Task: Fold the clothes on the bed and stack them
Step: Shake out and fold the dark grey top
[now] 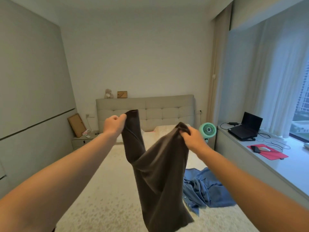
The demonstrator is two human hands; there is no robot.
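Note:
A dark brown garment point(160, 178) hangs in the air above the bed point(103, 190), held up at arm's length. My left hand point(113, 124) pinches one upper end of it near the headboard line. My right hand point(192, 138) grips the other upper end, a little lower and to the right. The cloth droops between the two hands and hangs down to the bottom of the view. A crumpled blue shirt point(205, 190) lies on the bed's right side, partly hidden behind the brown garment.
A padded headboard point(167, 111) stands at the far end, with a nightstand point(82, 141) to its left. A green fan point(208, 130) stands right of the bed. The window ledge point(284, 166) on the right carries a laptop point(245, 128) and a red mat.

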